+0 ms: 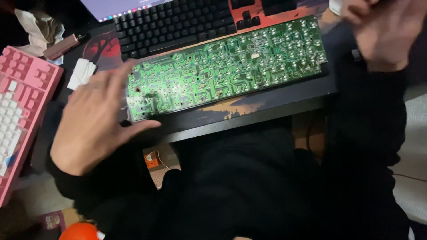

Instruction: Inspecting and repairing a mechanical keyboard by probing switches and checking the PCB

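Lying on a dark desk (275,104), a green circuit board (227,66) sits beside the left hand (95,122), fingers spread.

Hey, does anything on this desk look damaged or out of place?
The green circuit board lies bare, solder side up and askew, with a dark smudge near its left end by the left hand. Crumpled tissue sits at the far left corner.

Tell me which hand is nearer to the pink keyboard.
Left. The left hand hovers open just right of the pink keyboard, at the green circuit board's left end. The right hand is raised at the far side, beyond the board's right end.
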